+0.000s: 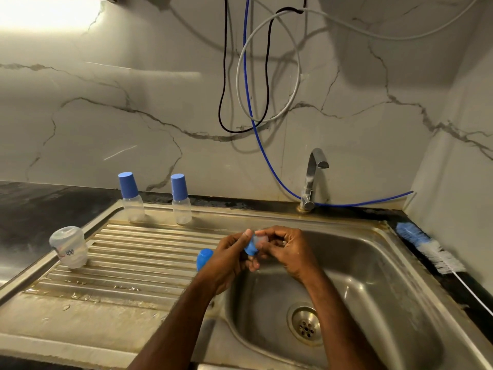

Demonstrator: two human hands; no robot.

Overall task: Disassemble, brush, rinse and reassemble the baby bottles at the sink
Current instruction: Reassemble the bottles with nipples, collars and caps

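Two bare hands meet over the left edge of the stainless steel sink basin [373, 276]. The left hand [229, 255] closes its fingers around a small blue plastic screw ring [250, 248], thumb raised beside it. The right hand [285, 249] pinches the clear silicone teat [260, 239] that sits in that ring (how far the teat is seated in it cannot be told). A blue plastic cap [204, 259] shows just behind the left wrist, on the ribbed steel draining board [133, 263]; whether the hand touches it cannot be told.

At the back of the draining board stand two clear plastic baby bottles, each upright with a blue cap on: one to the left [131, 197], one to the right [181, 198], a little apart. A wider clear plastic container [68, 247] stands near the board's left edge, apparently upside down. A blue-and-white bristled bottle brush [429, 247] lies on the dark counter right of the basin. The chrome tap [312, 178] rises behind the basin, with no water running.
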